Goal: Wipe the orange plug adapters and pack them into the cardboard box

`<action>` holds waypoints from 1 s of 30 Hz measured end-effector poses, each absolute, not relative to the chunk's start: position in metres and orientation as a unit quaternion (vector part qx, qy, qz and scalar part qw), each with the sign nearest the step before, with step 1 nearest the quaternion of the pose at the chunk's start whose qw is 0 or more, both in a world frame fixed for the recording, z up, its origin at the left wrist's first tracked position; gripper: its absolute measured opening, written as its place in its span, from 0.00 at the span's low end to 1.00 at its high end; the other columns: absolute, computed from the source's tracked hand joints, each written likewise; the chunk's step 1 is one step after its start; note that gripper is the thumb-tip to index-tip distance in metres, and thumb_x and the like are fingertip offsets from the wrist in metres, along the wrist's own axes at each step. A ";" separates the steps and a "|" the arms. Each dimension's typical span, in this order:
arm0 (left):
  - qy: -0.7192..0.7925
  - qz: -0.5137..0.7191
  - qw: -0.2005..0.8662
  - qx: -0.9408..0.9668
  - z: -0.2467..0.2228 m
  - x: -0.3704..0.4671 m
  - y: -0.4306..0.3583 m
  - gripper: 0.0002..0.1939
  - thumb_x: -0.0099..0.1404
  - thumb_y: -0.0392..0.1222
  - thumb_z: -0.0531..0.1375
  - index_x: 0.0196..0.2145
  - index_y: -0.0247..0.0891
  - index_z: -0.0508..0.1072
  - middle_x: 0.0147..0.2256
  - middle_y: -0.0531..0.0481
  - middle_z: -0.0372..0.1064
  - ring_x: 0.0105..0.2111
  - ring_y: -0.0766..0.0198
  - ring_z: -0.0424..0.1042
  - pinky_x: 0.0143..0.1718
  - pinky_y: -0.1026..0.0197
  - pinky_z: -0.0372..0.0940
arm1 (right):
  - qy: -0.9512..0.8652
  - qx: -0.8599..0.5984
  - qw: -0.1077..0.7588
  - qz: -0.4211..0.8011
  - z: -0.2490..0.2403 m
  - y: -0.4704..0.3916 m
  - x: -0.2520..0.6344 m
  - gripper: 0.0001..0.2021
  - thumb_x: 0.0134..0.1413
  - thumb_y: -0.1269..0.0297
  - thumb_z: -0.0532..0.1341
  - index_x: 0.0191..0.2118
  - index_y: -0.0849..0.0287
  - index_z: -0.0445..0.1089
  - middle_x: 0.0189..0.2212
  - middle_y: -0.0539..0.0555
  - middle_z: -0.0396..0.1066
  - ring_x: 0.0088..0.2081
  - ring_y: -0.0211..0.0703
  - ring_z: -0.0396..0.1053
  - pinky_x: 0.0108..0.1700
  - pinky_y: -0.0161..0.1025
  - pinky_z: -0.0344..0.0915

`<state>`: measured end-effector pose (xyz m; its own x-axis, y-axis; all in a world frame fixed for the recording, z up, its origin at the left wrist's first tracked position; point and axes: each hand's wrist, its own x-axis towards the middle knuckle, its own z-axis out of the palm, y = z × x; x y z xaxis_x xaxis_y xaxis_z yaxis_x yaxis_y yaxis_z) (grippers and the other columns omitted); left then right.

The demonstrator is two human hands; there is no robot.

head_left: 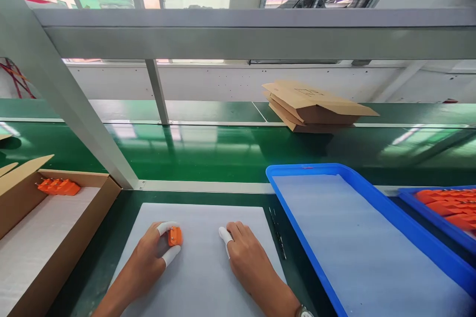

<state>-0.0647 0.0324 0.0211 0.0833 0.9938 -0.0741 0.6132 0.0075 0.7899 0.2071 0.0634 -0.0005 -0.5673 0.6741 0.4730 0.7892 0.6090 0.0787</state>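
Between the white-covered thumb and index finger of my left hand (154, 255) is a small orange part (174, 236), held over the left half of a white sheet (201, 277). My right hand (243, 252) rests over the sheet's right side, its fingers curled together and a white cover on one finger; whether anything is inside them is hidden. Several orange parts (59, 186) lie at the far end of an open cardboard box on the left. More orange parts (451, 208) fill a blue tray at the far right.
A large blue tray (305, 237) with a white liner stands right of the sheet. Thin dark tweezers (277, 233) lie between them. Flattened cardboard boxes (312, 106) sit beyond the green conveyor (208, 151). A slanted metal post (85, 109) rises behind the cardboard box (70, 242).
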 end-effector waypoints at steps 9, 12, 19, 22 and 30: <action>0.606 0.284 0.301 0.679 0.016 -0.060 0.030 0.26 0.65 0.33 0.56 0.58 0.52 0.67 0.54 0.47 0.69 0.54 0.55 0.71 0.56 0.51 0.69 | -0.870 -0.432 0.212 -0.105 -0.005 0.063 0.212 0.16 0.35 0.89 0.55 0.24 0.59 0.67 0.35 0.58 0.72 0.34 0.49 0.67 0.35 0.45 0.72; 0.612 0.284 0.276 0.684 0.013 -0.059 0.030 0.29 0.65 0.33 0.56 0.62 0.53 0.63 0.54 0.47 0.69 0.54 0.55 0.71 0.56 0.50 0.69 | -0.870 -0.441 0.211 -0.064 -0.001 0.062 0.214 0.16 0.34 0.85 0.57 0.30 0.60 0.71 0.45 0.62 0.73 0.45 0.57 0.70 0.45 0.51 0.75; 0.644 0.280 0.238 0.670 0.012 -0.057 0.029 0.35 0.64 0.46 0.63 0.66 0.50 0.58 0.59 0.44 0.64 0.54 0.51 0.72 0.55 0.47 0.70 | -0.836 -0.457 0.294 -0.074 0.011 0.065 0.224 0.24 0.43 0.84 0.51 0.47 0.63 0.71 0.48 0.64 0.73 0.51 0.59 0.70 0.49 0.54 0.75; 0.652 0.284 0.228 0.665 0.011 -0.057 0.028 0.37 0.63 0.48 0.64 0.67 0.50 0.57 0.58 0.44 0.64 0.51 0.50 0.73 0.53 0.46 0.72 | -0.821 -0.475 0.312 -0.060 0.016 0.065 0.227 0.27 0.43 0.85 0.50 0.49 0.62 0.69 0.48 0.63 0.73 0.51 0.57 0.70 0.47 0.53 0.74; 0.650 0.282 0.211 0.673 0.001 -0.059 0.030 0.38 0.64 0.52 0.64 0.68 0.51 0.55 0.55 0.44 0.66 0.47 0.52 0.74 0.48 0.50 0.74 | -0.852 -0.470 0.227 0.039 0.009 0.060 0.218 0.29 0.33 0.83 0.54 0.46 0.61 0.70 0.52 0.63 0.71 0.53 0.59 0.67 0.50 0.54 0.74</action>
